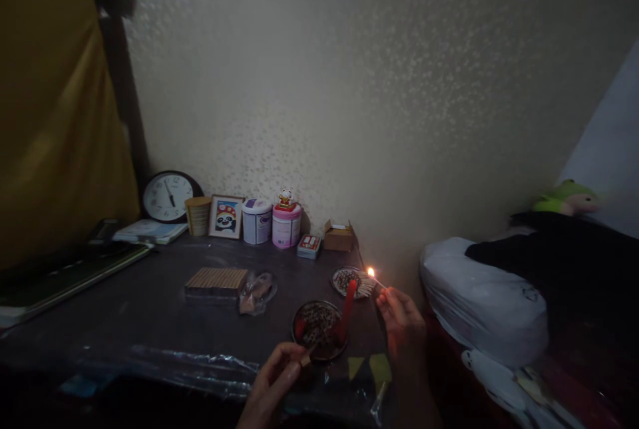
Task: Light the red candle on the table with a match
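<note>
The right hand (402,322) grasps a lit match (379,281) by its lower end, between the thumb and fingertips. The match is a thin, pale stick, tilted up to the left, with 1 small flame (370,272) at its head, white-yellow at the core and orange around it. It is held up and to the right of a red candle (348,309), apart from it.

The candle is slim, plain and deep red, a little brighter near its top. It rises from the right side of a round, dark dish (295,312) and leans slightly right (its foot is lost in shadow). The dish has a thin, shiny rim and a speckled brown inside, with 1 dull red patch at the left.

The left hand (274,379) pinches a small tan piece (305,360) at the dish's near edge; what that piece is, I cannot tell.

Behind the candle sits a smaller plate (335,285), with a bundle of pale matchsticks (366,285) fanned across its right side, just beside the burning match. On the dark table (164,312), near the right wrist, lie 2 yellow pieces (380,369).
</note>
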### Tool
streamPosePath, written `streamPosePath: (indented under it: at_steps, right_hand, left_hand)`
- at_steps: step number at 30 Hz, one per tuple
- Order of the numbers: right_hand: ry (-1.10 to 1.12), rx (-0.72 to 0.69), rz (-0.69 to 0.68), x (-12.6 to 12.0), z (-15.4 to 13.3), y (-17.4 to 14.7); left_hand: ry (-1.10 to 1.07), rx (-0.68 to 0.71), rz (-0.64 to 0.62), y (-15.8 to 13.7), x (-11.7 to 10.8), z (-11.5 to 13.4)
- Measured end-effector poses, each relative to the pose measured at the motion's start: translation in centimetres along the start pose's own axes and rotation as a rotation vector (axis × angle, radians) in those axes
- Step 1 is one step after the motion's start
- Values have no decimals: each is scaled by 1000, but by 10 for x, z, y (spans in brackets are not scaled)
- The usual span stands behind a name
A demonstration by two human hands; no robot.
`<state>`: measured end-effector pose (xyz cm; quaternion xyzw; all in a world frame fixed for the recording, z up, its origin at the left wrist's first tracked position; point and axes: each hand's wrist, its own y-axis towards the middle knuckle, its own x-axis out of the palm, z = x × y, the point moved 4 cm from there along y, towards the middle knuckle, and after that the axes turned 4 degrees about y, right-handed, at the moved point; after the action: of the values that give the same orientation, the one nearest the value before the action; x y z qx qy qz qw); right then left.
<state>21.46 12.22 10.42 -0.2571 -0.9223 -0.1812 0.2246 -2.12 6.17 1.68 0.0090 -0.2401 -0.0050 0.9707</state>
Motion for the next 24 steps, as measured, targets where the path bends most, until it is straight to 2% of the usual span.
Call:
streamPosePath:
  at_steps: [8, 18, 24]
  right_hand:
    - [-107, -17, -4, -4, 9, 9]
    - [-217, -75, -36, 13, 3, -7]
    - [-238, -88, -43, 17, 0, -9]
  left_hand:
    - [59, -15, -144, -5, 10, -5]
    - [85, 2, -133, -4, 7, -5]
    - [21, -1, -158, -5, 11, -4]
